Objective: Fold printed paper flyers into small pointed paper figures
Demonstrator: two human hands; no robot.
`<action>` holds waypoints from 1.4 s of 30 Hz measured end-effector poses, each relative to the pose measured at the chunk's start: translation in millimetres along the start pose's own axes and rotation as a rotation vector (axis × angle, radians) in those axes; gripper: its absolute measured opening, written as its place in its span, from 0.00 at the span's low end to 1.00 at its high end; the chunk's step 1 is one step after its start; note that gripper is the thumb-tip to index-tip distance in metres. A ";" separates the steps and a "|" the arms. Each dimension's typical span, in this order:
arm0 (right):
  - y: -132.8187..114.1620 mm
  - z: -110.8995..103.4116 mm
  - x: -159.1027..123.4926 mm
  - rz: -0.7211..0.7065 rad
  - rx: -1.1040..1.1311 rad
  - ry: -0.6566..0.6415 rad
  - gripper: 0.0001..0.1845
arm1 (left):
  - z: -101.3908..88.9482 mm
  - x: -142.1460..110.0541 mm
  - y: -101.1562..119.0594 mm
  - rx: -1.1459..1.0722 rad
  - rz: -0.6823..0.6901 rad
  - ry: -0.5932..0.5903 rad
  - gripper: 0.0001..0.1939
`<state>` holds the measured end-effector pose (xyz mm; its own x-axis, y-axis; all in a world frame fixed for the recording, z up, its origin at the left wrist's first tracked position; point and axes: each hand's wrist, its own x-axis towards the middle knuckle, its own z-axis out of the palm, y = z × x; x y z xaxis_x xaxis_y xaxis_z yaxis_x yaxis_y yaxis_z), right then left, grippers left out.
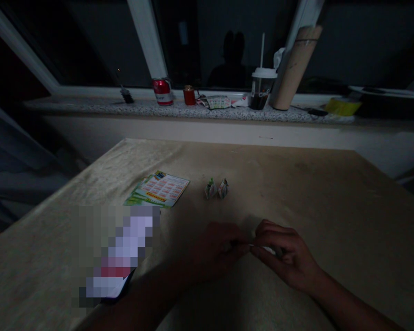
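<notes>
Low over the table, my left hand point(224, 246) and my right hand point(286, 253) meet fingertip to fingertip in a pinch. Between them is a small piece of paper point(269, 249), of which only a thin pale edge shows; my fingers and the dim light hide the rest. Beyond my hands stand two small folded paper pieces point(210, 189), greenish and printed, side by side. To their left lies a fanned stack of printed cards point(163, 188) with green edges. A phone point(127, 248), its bright screen blurred out, rests beside my left forearm.
A pale cloth covers the table point(317, 184). Along the granite windowsill point(106, 108) stand a red-and-white can point(162, 92), a small red can point(189, 95), a crumpled wrapper point(217, 102), a lidded cup with a straw point(260, 89), a tall cardboard tube point(296, 69) and something yellow point(343, 106).
</notes>
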<state>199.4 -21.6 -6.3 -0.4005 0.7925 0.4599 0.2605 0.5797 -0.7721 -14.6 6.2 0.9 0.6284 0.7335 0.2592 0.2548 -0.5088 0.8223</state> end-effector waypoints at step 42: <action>9.4 10.0 -5.6 0.399 0.356 0.190 0.19 | 9.2 5.3 -13.3 -0.499 -0.357 0.038 0.14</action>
<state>195.3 -22.5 -20.6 -0.1580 0.9764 0.1471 0.0341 0.1543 -0.9874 -7.8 12.7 -13.3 0.5385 0.8401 -0.0656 0.0642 0.0367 0.9973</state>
